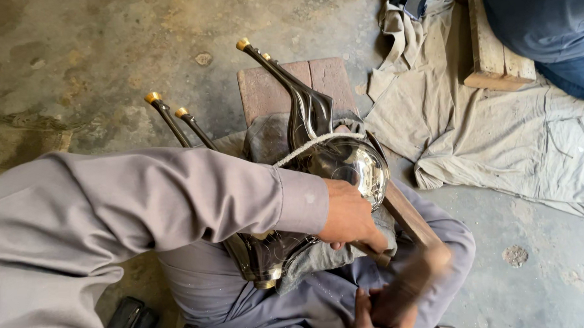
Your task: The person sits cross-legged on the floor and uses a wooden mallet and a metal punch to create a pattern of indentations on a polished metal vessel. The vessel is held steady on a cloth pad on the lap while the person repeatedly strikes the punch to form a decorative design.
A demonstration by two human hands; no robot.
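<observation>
While the left hand (351, 215) presses flat on a polished metal dome (347, 166), the right hand (381, 309) grips a blurred wooden mallet (409, 283).
Leftmost, four dark brass-tipped legs (174, 126) slant up over the concrete floor (107, 47); the dome, ringed with white cord (311, 144), rests on grey cloth (265, 139) over a brick block (283, 87); a pale dust sheet (498, 137) lies rightward.

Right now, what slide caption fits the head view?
Left hand steadies a shiny metal bowl on a cloth-padded block while the right hand swings a blurred wooden stick.
</observation>
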